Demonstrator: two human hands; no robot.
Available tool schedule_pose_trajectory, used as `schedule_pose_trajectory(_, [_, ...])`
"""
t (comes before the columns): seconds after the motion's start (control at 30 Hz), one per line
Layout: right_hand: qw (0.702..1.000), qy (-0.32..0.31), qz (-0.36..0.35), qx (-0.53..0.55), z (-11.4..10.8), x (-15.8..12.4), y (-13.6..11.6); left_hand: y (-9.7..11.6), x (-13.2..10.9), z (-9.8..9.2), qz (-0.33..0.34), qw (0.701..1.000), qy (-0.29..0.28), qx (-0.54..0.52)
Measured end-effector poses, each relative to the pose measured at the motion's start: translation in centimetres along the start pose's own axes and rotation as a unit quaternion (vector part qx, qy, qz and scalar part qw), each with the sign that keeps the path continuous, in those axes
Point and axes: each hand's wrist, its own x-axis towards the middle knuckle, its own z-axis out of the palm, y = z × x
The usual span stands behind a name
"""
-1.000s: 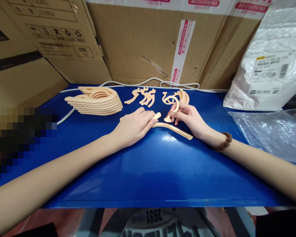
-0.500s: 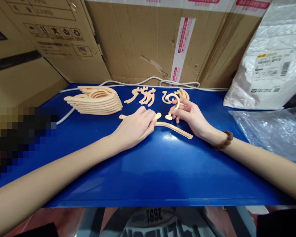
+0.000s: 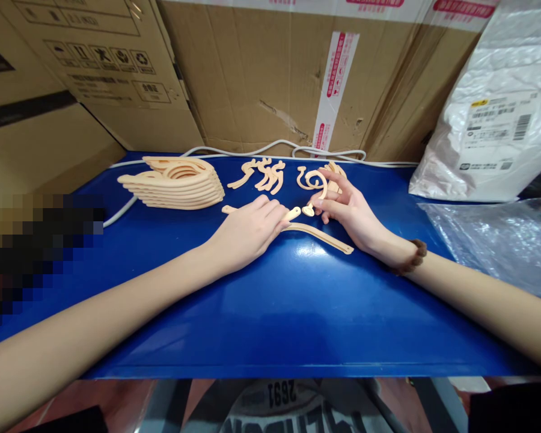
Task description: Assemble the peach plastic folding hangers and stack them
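Note:
My left hand (image 3: 247,231) lies on the blue table (image 3: 270,313), fingers closed over the middle of a peach plastic hanger body (image 3: 322,237); the neck stub sticks out past my fingertips. My right hand (image 3: 349,210) pinches a peach hook piece (image 3: 316,191), whose flared foot almost touches that stub. The hanger's right arm runs out on the table under my right hand; its left tip shows behind my left hand.
A stack of finished peach hangers (image 3: 174,183) sits at the back left. Loose curved parts (image 3: 264,174) and more hooks (image 3: 331,171) lie behind my hands. A white cable (image 3: 261,150), cardboard boxes (image 3: 252,72) and a white plastic parcel (image 3: 491,114) border the table.
My right hand has brought the hook's foot closer to the hanger's neck stub. My left hand has shifted slightly, still holding the hanger body down.

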Motion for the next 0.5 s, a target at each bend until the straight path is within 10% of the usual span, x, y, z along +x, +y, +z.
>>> schedule_pose_trajectory(0.5, [0.999,-0.041,-0.004,0.007,0.07,-0.10,-0.10,-0.02,-0.18,0.22,-0.007,0.997,-0.008,-0.077])
